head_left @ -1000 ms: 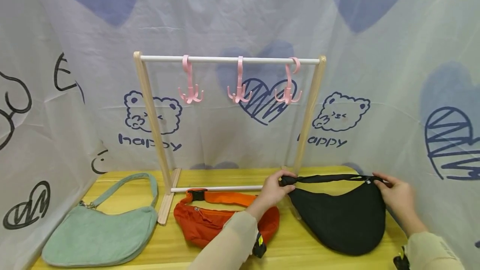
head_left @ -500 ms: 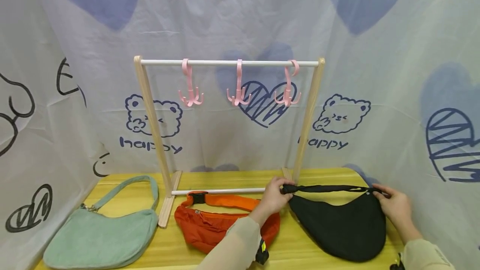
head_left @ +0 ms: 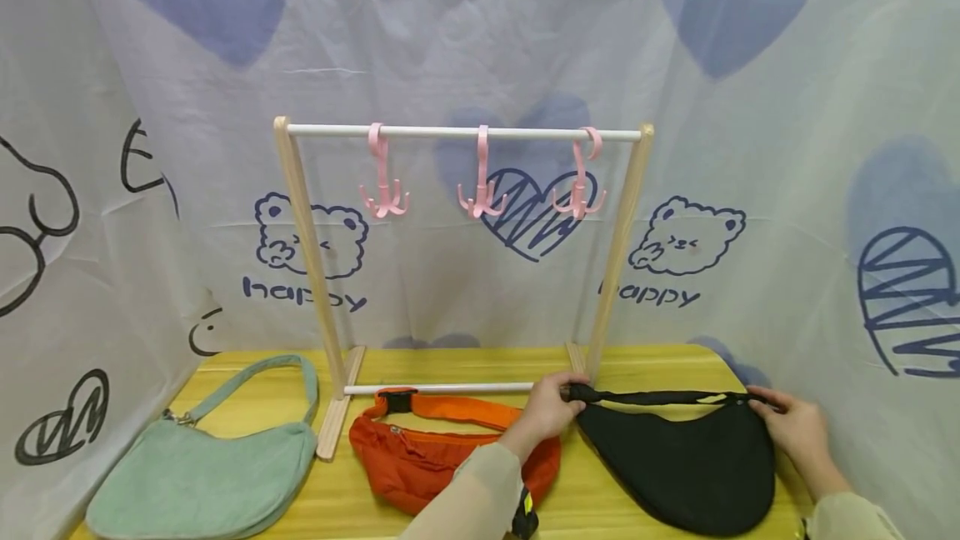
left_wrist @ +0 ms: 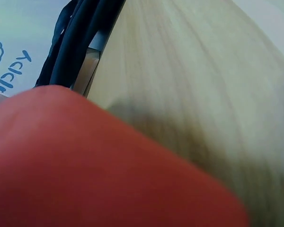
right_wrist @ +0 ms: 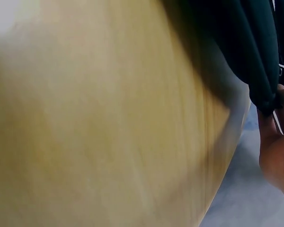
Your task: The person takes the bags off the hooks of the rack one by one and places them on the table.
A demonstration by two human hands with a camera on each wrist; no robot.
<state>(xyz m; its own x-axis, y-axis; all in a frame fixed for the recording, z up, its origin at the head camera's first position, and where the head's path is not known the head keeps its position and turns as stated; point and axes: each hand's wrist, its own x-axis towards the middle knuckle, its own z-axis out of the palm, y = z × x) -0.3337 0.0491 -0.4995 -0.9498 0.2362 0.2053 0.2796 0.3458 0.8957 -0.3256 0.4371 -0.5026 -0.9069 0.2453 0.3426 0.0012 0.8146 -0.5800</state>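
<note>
A black shoulder bag (head_left: 678,465) lies at the right of the table, its short strap (head_left: 652,397) stretched along the top. My left hand (head_left: 550,411) pinches the strap's left end. At the other end, my right hand (head_left: 798,432) grips the bag's upper right corner, where the strap joins; the right wrist view shows its fingers (right_wrist: 267,125) at the dark fabric. A red-orange waist bag (head_left: 405,465) lies under my left forearm, which hides part of it. Its red fabric (left_wrist: 99,165) fills the lower part of the left wrist view.
Behind the bags stands a wooden rack (head_left: 309,252) with a white top bar (head_left: 427,132). Three pink hooks, the left (head_left: 384,182), middle (head_left: 482,182) and right (head_left: 580,182), hang from it. A mint-green bag (head_left: 206,473) lies at left. Printed cloth (head_left: 480,40) encloses the yellow table (head_left: 450,363).
Both hands have lowered a little toward me with the black bag, and its strap lies closer to the bag's top edge. The head view has tilted slightly. The other bags stay put.
</note>
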